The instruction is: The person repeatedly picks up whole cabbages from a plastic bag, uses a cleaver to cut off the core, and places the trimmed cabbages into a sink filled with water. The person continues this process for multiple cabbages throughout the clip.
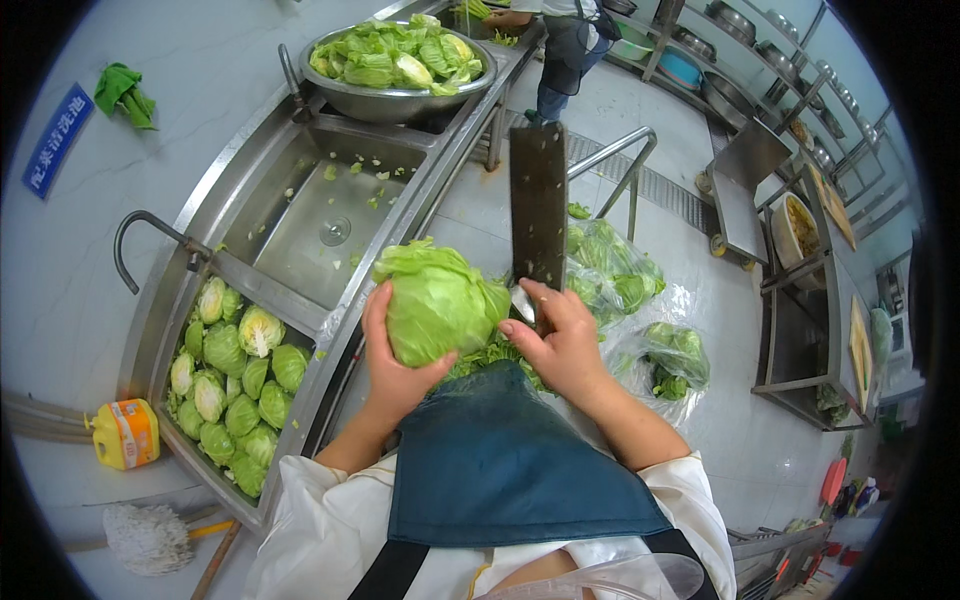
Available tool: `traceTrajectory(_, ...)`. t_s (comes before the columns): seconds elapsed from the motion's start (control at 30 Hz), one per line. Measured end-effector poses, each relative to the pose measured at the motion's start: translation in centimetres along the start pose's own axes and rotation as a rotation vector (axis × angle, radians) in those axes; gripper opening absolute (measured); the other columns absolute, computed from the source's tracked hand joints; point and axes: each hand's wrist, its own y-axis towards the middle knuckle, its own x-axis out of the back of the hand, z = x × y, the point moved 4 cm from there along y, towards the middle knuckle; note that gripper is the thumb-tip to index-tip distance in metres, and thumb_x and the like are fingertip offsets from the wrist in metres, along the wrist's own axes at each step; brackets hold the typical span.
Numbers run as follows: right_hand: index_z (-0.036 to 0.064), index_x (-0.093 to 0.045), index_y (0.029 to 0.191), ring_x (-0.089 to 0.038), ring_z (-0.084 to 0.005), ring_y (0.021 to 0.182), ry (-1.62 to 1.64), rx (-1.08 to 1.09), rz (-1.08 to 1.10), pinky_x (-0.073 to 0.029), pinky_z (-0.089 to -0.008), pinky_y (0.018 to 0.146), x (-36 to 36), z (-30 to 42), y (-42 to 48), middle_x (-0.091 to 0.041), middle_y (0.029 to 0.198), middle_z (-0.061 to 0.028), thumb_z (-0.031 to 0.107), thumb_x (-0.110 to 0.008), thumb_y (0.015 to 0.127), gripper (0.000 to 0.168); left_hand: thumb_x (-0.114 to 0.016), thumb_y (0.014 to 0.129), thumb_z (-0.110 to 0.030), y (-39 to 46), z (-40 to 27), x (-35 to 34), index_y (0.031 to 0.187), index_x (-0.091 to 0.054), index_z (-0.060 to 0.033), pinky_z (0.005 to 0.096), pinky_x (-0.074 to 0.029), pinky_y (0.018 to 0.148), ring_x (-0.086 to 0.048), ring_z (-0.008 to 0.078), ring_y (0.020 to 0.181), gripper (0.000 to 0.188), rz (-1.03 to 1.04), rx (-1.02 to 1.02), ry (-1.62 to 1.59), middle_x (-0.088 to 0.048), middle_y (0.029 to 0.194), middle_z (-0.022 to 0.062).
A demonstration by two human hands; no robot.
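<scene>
My left hand [401,367] holds a head of green lettuce or cabbage [439,304] in front of my dark apron, with fingers and thumb around its left and lower sides. My right hand [561,337] grips a Chinese cleaver [538,210] near the base of the blade, just right of the head. The blade points up and away from me and has wet bits on it; the handle is mostly hidden by my hand. Loose green leaves [491,356] lie below the head, partly hidden by my hands and apron.
At left, one sink basin [300,292] has scraps and another holds many cut cabbage pieces [242,416]. A metal bowl [405,109] of leaves stands beyond. Bagged heads [615,277] lie on the floor behind the cleaver, near a bent metal rail [611,154]. A co-worker [566,56] stands ahead.
</scene>
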Motion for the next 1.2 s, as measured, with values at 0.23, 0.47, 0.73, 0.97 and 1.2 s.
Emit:
traceTrajectory(0.23, 0.003, -0.065, 0.111, -0.05, -0.0166, 0.062, 0.172, 0.125, 0.346, -0.041, -0.03, 0.056, 0.9, -0.3, 1.8, -0.051, 0.064, -0.0042, 0.034, -0.083, 0.066, 0.057, -0.089, 0.052, -0.026, 0.0, -2.3, 1.6, 0.135, -0.034, -0.01, 0.0548, -0.031, 0.101, -0.036, 0.0472, 0.125, 0.101, 0.174, -0.446, 0.259, -0.03, 0.139, 0.0295)
traceTrajectory(0.47, 0.001, -0.066, 0.092, -0.053, -0.0243, 0.06, 0.07, 0.385, 0.321, -0.043, -0.0346, 0.054, 1.1, 2.8, 3.1, -0.053, 0.067, -0.0108, 0.015, -0.07, 0.073, 0.024, -0.088, 0.051, -0.029, -0.3, -2.4, 1.5, 0.132, -0.04, -0.0088, 0.0549, -0.031, 0.1, -0.038, 0.0473, 0.123, 0.095, 0.265, -0.459, 0.133, -0.032, 0.138, 0.0291)
traceTrajectory(0.73, 0.001, -0.065, 0.084, -0.056, -0.0309, 0.062, 0.049, 0.025, 0.359, -0.045, -0.0372, 0.056, -1.3, -2.7, 2.5, -0.056, 0.069, -0.0164, 0.009, -0.064, 0.068, 0.018, -0.086, 0.055, -0.022, -1.4, 1.5, 1.3, 0.138, -0.037, -0.0054, 0.043, -0.033, 0.104, -0.04, 0.0343, 0.126, 0.098, 0.242, -0.031, -0.077, -0.036, 0.139, 0.0212)
traceTrajectory(0.97, -0.003, -0.065, 0.084, -0.058, -0.024, 0.055, 0.008, -0.263, 0.442, -0.046, -0.0362, 0.055, -4.7, -10.1, 0.8, -0.061, 0.065, -0.0164, 0.014, -0.064, 0.07, 0.022, -0.063, 0.079, -0.008, -3.7, 5.6, 4.7, 0.144, -0.025, -0.0065, 0.0372, -0.039, 0.103, -0.048, 0.0246, 0.121, 0.075, -0.18, 0.532, -0.864, -0.044, 0.133, 0.0118)
traceTrajectory(1.2, 0.018, -0.011, 0.149, -0.061, -0.0429, 0.094, -0.321, -0.381, 0.906, -0.049, -0.046, 0.08, -9.5, -12.4, -4.2, -0.063, 0.105, -0.0257, 0.016, -0.072, 0.072, 0.099, -0.078, 0.068, -0.031, -4.4, 14.0, 14.8, 0.14, -0.029, -0.0111, 0.0418, -0.043, 0.098, -0.049, 0.0337, 0.119, 0.089, 0.036, 0.585, 0.278, -0.048, 0.129, 0.017)
